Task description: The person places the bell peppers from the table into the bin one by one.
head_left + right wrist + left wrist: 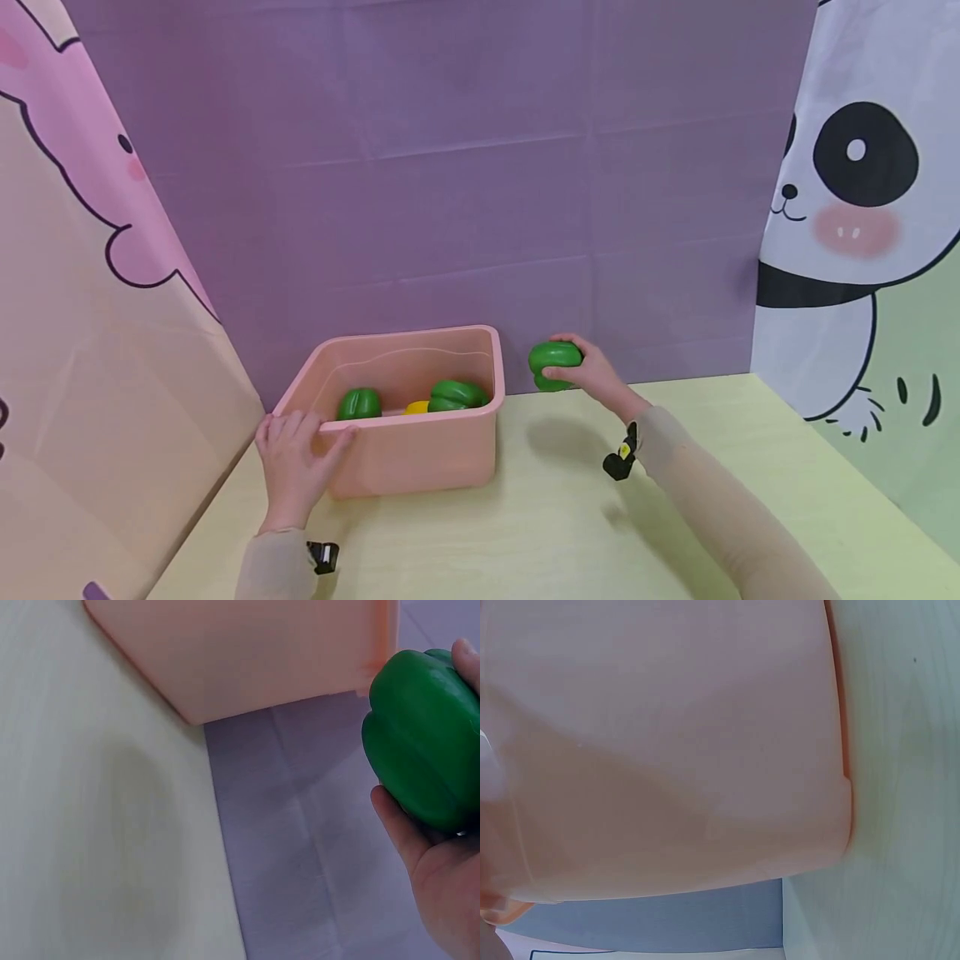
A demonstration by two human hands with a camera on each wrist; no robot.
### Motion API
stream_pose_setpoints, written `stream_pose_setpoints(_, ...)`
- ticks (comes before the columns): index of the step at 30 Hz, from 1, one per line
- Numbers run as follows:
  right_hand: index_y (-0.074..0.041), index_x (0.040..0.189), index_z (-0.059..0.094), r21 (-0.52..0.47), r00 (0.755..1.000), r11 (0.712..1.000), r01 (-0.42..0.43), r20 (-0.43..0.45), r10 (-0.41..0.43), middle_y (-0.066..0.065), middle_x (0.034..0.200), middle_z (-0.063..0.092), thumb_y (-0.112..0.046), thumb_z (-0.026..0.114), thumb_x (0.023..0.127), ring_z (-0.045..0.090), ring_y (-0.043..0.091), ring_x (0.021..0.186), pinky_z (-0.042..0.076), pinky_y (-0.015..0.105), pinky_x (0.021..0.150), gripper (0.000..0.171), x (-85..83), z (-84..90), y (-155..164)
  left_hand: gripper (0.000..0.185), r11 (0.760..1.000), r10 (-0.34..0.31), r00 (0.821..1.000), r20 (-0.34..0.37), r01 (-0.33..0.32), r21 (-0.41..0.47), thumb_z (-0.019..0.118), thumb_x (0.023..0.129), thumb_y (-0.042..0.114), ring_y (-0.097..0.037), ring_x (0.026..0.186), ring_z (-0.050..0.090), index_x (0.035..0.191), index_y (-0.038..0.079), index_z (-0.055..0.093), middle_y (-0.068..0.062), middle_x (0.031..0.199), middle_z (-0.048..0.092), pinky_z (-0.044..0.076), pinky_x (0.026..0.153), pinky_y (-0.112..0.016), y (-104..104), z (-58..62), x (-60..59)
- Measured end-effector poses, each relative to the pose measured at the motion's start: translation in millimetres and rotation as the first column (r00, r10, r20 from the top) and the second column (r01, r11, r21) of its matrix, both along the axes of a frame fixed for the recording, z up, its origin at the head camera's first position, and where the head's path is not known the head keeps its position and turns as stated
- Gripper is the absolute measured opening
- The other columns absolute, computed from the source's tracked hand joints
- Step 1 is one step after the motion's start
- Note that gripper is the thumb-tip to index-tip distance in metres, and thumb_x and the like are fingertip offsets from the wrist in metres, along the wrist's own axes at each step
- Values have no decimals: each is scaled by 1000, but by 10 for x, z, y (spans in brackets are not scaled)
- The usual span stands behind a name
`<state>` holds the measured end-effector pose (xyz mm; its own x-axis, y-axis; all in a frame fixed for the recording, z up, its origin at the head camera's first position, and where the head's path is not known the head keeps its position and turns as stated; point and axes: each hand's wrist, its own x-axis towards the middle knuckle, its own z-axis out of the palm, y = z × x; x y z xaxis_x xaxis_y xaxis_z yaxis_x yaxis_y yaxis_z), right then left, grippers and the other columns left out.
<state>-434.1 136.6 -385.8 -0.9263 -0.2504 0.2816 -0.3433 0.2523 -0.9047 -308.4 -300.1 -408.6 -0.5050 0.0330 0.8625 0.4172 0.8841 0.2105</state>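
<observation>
A green bell pepper (553, 357) is in my right hand (597, 377), held above the table to the right of a pink plastic bin (420, 457). In the right wrist view, fingers and thumb wrap the same bell pepper (424, 742) from opposite sides. My left hand (291, 467) grips the bin's front rim near its left corner, fingers over the edge. Inside the bin lie a green pepper (359, 403) at the left and another green pepper (456, 395) at the right. Between them a yellow item (416, 408) shows only its top. The left wrist view is mostly bin wall (675, 750).
The bin stands on a pale wooden table (525, 533), close to the purple backdrop (465, 208). A printed pink figure panel (97, 167) rises on the left and a panda panel (847, 275) on the right. Table surface extends right of the bin.
</observation>
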Motion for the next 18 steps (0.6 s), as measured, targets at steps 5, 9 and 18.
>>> stream_pose_setpoints(5,-14,135,52,19,999,1000,-1,-35,2,17,123,54,-26,82,77,54,32,103,49,41,81,67,-17,120,-53,49,1000,8,1000,11,-8,-1,63,83,54,-37,88,44,82,6,57,-10,79,52,15,103,-63,6,-1,-6)
stream_pose_setpoints(9,-13,136,51,6,998,1000,-12,-54,12,17,123,54,-28,83,76,55,32,104,49,41,83,69,-6,219,-101,52,1000,9,1000,7,-9,-5,60,85,57,-37,87,44,82,6,57,-11,78,52,15,103,-63,4,2,-8)
stream_pose_setpoints(18,-13,134,52,-30,997,1000,-8,-72,6,18,124,53,-22,82,77,53,32,104,49,39,81,65,23,309,-190,59,1000,5,1000,-8,-5,-3,55,86,64,-36,86,44,82,5,57,-11,78,52,16,102,-63,-2,-2,-15)
